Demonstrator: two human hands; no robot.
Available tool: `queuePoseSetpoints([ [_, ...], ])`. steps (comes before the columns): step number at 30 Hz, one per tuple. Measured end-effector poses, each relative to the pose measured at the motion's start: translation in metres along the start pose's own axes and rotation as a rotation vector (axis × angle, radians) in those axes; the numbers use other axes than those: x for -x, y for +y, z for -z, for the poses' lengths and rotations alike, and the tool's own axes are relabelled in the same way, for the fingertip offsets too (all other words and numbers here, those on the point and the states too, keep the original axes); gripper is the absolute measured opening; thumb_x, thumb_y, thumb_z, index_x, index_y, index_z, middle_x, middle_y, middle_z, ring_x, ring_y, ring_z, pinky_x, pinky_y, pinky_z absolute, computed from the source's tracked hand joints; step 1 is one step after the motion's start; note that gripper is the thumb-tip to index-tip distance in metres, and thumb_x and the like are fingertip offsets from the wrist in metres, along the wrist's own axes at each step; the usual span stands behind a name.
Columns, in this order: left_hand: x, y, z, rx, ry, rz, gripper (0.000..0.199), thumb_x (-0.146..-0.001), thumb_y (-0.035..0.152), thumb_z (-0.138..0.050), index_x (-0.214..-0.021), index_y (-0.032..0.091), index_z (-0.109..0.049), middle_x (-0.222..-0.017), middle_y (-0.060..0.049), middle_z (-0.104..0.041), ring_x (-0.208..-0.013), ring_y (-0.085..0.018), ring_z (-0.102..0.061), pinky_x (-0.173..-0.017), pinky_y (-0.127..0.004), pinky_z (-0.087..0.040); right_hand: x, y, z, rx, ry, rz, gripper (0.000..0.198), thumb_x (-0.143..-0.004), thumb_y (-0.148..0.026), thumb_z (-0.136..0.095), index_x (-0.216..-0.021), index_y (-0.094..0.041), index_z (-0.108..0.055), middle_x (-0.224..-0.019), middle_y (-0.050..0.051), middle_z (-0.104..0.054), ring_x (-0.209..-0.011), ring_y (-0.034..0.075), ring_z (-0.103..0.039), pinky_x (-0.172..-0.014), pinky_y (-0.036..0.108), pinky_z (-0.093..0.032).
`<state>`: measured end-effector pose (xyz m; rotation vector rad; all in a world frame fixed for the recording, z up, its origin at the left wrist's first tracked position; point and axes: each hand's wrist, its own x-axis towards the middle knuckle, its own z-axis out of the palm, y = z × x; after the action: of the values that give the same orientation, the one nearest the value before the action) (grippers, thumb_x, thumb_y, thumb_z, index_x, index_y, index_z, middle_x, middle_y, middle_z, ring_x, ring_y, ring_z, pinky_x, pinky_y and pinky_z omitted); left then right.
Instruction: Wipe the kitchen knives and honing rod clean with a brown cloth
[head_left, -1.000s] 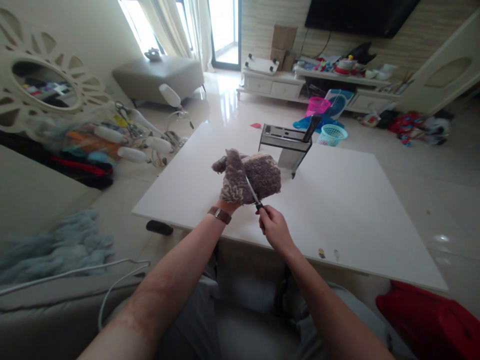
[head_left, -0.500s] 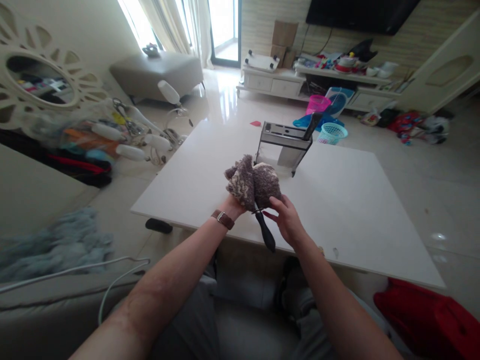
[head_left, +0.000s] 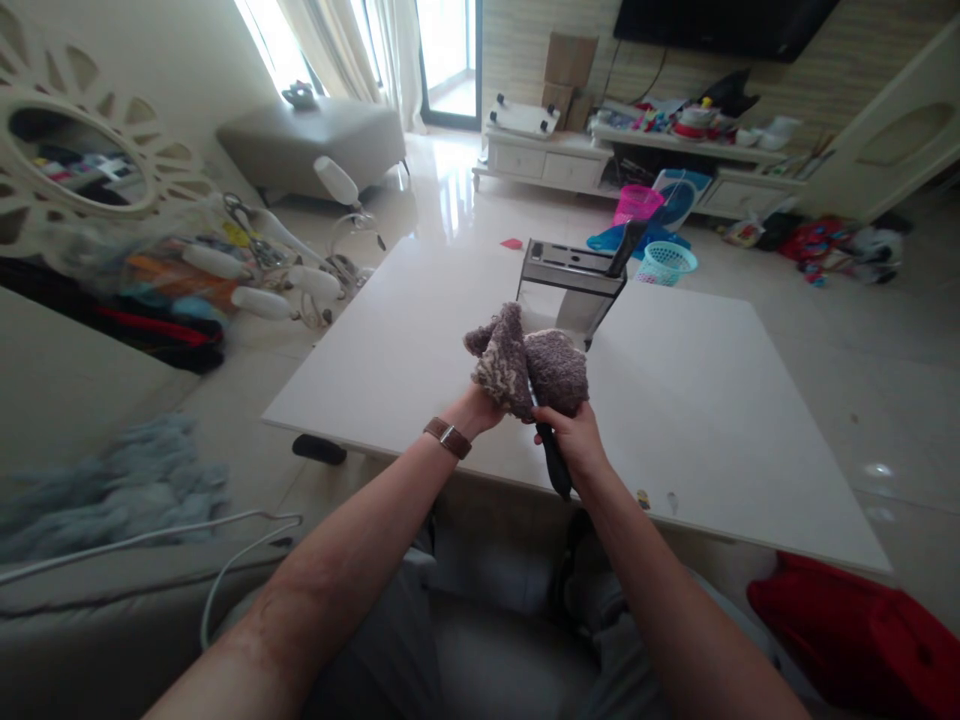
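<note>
My left hand (head_left: 480,408), with a brown strap at the wrist, is closed round a brown-and-cream fluffy cloth (head_left: 504,365). This cloth wraps a thin metal shaft with a black handle, by its shape a sharpening steel (head_left: 555,462), which points down toward me. My right hand (head_left: 574,435) is closed at the top of the handle, its thumb across it, touching the cloth's right flap. Most of the shaft is hidden in the cloth. Just beyond stands a metal-framed knife block (head_left: 566,262) with a dark-handled knife (head_left: 628,245) in its right side.
A white table (head_left: 720,420) lies under my hands. A small yellow sticker (head_left: 643,499) is near its front edge. Past the table stand a light blue basket (head_left: 667,262) and a pink basket (head_left: 637,203). A lamp with several white shades (head_left: 262,303) is at the left, a red bag (head_left: 855,625) at the lower right.
My right hand has gone from loosely spread fingers beside the cloth to a grip on the top of the handle. Cloth and steel have shifted slightly right.
</note>
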<state>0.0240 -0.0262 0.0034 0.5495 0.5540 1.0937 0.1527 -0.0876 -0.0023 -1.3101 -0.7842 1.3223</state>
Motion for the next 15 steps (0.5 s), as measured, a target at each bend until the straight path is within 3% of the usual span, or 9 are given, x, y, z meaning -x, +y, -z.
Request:
queuePoseSetpoints([
  [4, 0.004, -0.009, 0.015, -0.105, 0.161, 0.130, 0.030, -0.092, 0.045, -0.058, -0.101, 0.017, -0.067, -0.100, -0.010, -0.071, -0.084, -0.021, -0.065, -0.071, -0.036, -0.059, -0.004, 0.001, 0.001, -0.027, 0.111, 0.046, 0.047, -0.055, -0.022, -0.079, -0.096, -0.019, -0.056, -0.076, -0.004, -0.065, -0.054, 0.015, -0.065, -0.034, 0.022, -0.047],
  [11, 0.006, -0.013, 0.012, -0.262, 0.267, 0.171, 0.008, -0.083, 0.020, -0.057, -0.090, 0.017, -0.061, -0.097, -0.008, -0.068, -0.084, -0.020, -0.065, -0.086, -0.048, -0.057, -0.009, 0.001, 0.009, -0.025, 0.245, 0.134, 0.046, -0.056, -0.023, -0.076, -0.097, -0.023, -0.054, -0.080, -0.006, -0.064, -0.055, 0.011, -0.061, -0.037, 0.021, -0.047],
  [13, 0.010, -0.013, 0.010, -0.354, 0.225, 0.276, 0.015, -0.075, 0.012, -0.057, -0.089, 0.016, -0.060, -0.100, -0.009, -0.067, -0.088, -0.021, -0.067, -0.087, -0.047, -0.057, -0.012, 0.000, 0.012, -0.024, 0.308, 0.149, 0.047, -0.056, -0.023, -0.075, -0.098, -0.023, -0.055, -0.081, -0.006, -0.064, -0.054, 0.011, -0.059, -0.039, 0.021, -0.047],
  [15, 0.016, -0.014, 0.007, -0.411, 0.105, 0.403, 0.022, -0.070, 0.010, -0.060, -0.091, 0.015, -0.059, -0.105, -0.010, -0.067, -0.092, -0.024, -0.068, -0.084, -0.047, -0.058, -0.016, -0.001, 0.014, -0.037, 0.373, 0.153, 0.048, -0.055, -0.022, -0.075, -0.099, -0.023, -0.054, -0.080, -0.006, -0.064, -0.052, 0.010, -0.057, -0.040, 0.023, -0.049],
])
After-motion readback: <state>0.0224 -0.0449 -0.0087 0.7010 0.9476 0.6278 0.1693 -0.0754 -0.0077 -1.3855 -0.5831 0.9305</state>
